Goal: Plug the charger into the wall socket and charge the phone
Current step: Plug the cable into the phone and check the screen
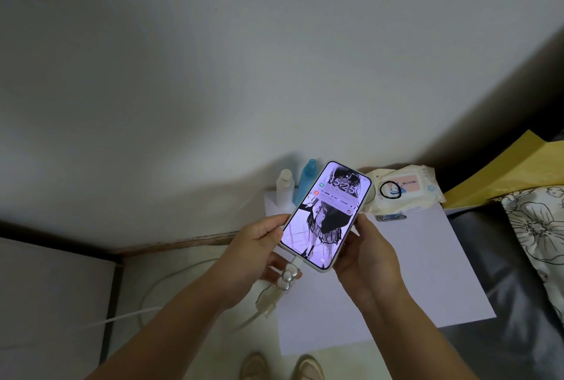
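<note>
A phone [326, 214] with a lit purple lock screen is held in both hands above a white bedside table [427, 272]. My left hand [259, 245] grips its left edge and lower end. My right hand [370, 254] holds its right edge. A white charging cable [171, 276] is plugged into the phone's lower end through a connector [295, 262] with a small white bow charm [285, 280]. The cable loops down over the floor to the left. No wall socket or charger plug shows in this view.
At the table's back stand a white bottle [286, 188] and a blue bottle [306, 181], next to a wet-wipes pack [409, 188] with a black hair tie. A floral pillow [537, 227] and yellow envelope [503, 172] lie right. A dark-edged furniture piece [55, 297] is left.
</note>
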`<state>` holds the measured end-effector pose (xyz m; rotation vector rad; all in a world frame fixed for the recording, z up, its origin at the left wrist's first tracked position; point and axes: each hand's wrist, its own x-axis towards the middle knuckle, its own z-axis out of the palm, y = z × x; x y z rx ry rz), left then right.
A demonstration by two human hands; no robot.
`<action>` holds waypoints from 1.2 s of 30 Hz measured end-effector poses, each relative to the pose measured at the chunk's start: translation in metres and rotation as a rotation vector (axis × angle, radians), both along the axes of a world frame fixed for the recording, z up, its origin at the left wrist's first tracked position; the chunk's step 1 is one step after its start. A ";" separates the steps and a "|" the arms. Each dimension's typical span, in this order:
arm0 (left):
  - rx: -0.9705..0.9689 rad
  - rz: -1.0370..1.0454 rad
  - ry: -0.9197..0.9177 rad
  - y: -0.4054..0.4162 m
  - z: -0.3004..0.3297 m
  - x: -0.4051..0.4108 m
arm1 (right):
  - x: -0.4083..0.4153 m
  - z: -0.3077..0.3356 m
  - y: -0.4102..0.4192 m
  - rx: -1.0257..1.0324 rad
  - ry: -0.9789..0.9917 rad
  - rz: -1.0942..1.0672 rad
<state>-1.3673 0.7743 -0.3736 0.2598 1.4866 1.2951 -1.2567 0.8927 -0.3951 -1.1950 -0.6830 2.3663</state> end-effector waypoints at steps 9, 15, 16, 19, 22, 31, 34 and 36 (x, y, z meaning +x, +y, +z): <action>0.000 -0.028 0.005 0.000 -0.006 -0.002 | 0.003 -0.007 0.006 -0.168 0.058 0.001; -0.037 -0.104 0.056 0.001 -0.010 -0.005 | 0.008 -0.016 0.004 -0.268 0.083 -0.023; -0.047 -0.118 0.075 0.001 -0.010 -0.005 | 0.009 -0.019 0.003 -0.285 0.093 -0.031; -0.074 -0.145 0.120 0.002 -0.013 -0.005 | 0.012 -0.025 0.001 -0.320 0.137 -0.048; -0.104 -0.160 0.159 0.003 -0.018 -0.006 | 0.013 -0.028 -0.001 -0.313 0.145 -0.030; -0.134 -0.204 0.205 0.004 -0.030 -0.007 | 0.019 -0.035 0.001 -0.366 0.079 -0.035; -0.105 -0.193 0.188 0.004 -0.034 -0.007 | 0.019 -0.036 0.000 -0.322 0.100 0.008; -0.106 -0.185 0.176 0.004 -0.041 -0.009 | 0.019 -0.038 0.001 -0.282 0.081 0.042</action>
